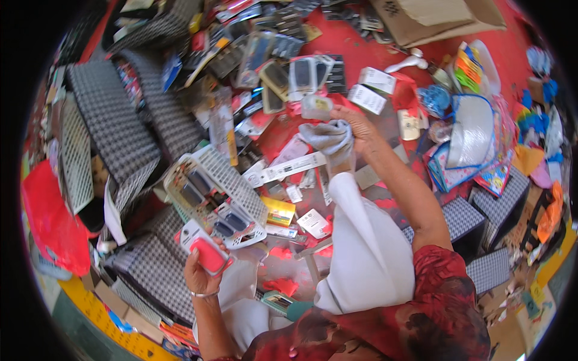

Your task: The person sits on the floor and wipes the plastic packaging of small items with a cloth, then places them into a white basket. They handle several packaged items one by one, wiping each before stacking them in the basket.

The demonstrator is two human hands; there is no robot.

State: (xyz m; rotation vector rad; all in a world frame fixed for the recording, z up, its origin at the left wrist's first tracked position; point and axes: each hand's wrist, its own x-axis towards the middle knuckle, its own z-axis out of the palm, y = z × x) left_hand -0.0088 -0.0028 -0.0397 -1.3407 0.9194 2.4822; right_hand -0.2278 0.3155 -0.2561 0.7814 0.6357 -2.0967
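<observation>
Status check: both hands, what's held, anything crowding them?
Left hand grips pink packaged item beside white basket. Right hand holds grey cloth. Loose packets crowd between.

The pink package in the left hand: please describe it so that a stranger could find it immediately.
Start at the white plastic basket left of centre, filled with dark packaged items. Just below its near corner, the left hand holds up a flat white card with a bright pink block on it. Nothing else close by is pink.
</observation>
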